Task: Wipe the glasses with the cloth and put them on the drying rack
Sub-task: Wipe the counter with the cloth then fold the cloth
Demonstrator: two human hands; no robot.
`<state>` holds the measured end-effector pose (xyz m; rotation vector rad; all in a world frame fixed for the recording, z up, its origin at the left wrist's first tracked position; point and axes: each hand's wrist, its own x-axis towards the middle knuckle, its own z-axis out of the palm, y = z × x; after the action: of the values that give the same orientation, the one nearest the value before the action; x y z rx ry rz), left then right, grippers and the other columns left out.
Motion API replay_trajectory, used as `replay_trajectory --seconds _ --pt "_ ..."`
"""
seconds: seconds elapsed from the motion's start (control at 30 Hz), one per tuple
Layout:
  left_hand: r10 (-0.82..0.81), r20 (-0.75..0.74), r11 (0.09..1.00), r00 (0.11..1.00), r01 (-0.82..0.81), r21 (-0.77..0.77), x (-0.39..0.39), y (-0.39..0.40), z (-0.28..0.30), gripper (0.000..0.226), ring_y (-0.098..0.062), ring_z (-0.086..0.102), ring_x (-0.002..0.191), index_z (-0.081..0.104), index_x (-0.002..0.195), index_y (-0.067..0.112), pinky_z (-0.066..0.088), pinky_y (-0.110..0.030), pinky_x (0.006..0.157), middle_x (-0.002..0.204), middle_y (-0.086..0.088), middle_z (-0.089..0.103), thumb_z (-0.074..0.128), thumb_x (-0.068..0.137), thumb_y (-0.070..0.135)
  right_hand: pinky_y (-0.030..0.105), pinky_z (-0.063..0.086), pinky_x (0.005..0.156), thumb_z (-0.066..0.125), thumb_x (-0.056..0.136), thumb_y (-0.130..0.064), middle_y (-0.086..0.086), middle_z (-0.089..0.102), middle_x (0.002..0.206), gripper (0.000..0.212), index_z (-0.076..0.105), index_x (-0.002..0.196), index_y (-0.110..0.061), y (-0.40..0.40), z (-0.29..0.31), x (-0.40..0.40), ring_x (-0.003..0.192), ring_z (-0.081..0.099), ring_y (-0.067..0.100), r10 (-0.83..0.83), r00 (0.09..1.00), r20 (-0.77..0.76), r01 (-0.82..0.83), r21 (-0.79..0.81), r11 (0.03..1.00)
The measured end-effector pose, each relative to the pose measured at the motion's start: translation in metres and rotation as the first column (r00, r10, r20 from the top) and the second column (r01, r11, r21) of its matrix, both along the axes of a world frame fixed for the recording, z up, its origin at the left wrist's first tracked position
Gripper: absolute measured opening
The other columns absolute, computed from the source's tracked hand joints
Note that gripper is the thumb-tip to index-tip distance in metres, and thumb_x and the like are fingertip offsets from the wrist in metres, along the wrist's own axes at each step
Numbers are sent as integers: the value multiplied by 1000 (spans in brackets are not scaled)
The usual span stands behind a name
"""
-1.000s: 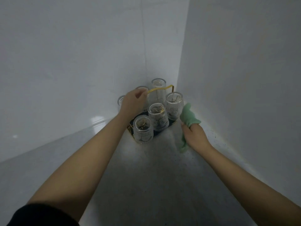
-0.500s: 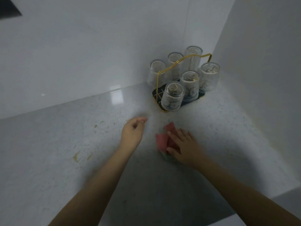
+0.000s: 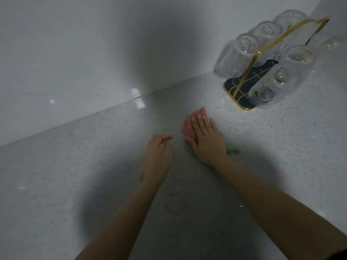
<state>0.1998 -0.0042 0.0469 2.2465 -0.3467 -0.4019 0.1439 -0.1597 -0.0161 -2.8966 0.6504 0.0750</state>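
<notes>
While the right hand [image 3: 207,139] lies flat on the cloth [image 3: 190,126], the left hand [image 3: 158,151] hovers loosely curled, empty

Right hand [image 3: 207,141] lies flat on cloth [image 3: 189,128]; left hand [image 3: 158,152] hovers curled beside it.

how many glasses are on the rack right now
6, all upturned on the rack in the corner: back row, left, middle, right; front row, nearest, middle, and a blurred one at far right. More could be hidden behind.
</notes>
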Motion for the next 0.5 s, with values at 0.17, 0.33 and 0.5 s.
replay_trajectory --seconds 0.17,0.33,0.5 --pt "-41 30 998 999 40 40 43 44 -3 26 -11 53 103 67 116 9 34 -16 88 119 -6 63 50 96 9 42 4 117 4 93 -58 9 22 154 64 16 146 -24 75 -1 15 144 11 25 274 961 23 -275 36 961" --pt "-79 -42 992 996 83 94 64 77 -6 32 -26 53 124 61 126 9 31 -18 96 132 -9 59 48 97 6 38 13 113 15 95 -55 4 29 150 61 23 146 -22 98 1 -43 141 21 21 430 903 -15 -430 10 903" --pt "-84 -117 989 990 97 110 80 90 -3 40 -24 39 139 47 143 15 27 -31 113 151 -6 43 39 104 14 42 3 119 7 97 -51 8 8 157 61 0 148 -20 47 1 47 145 -1 24 55 998 -20 -56 -59 997"
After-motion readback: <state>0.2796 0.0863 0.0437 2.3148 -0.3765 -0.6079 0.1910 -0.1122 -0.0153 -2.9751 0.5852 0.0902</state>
